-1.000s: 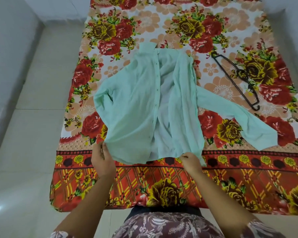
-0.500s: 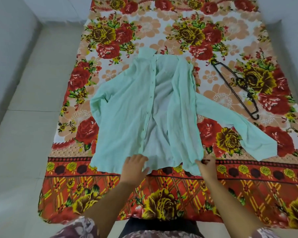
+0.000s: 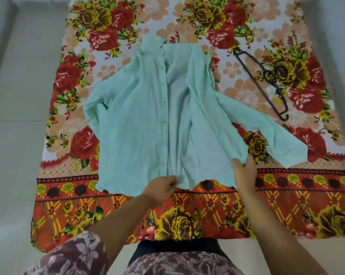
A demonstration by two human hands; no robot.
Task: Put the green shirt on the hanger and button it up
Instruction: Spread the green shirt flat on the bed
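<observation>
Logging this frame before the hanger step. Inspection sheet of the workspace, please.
Surface: floral sheet spread flat on the floor.
Job's things: green shirt lies unbuttoned, front open, sleeves spread; black hanger lies on the sheet beside it, not in the shirt.
Clutter: nothing seen.
Grippers: left hand pinches the shirt's hem near the middle; right hand grips the lower edge of the open front panel.
Cables: nothing seen.
Surroundings: pale tiled floor; wall on the right.
</observation>
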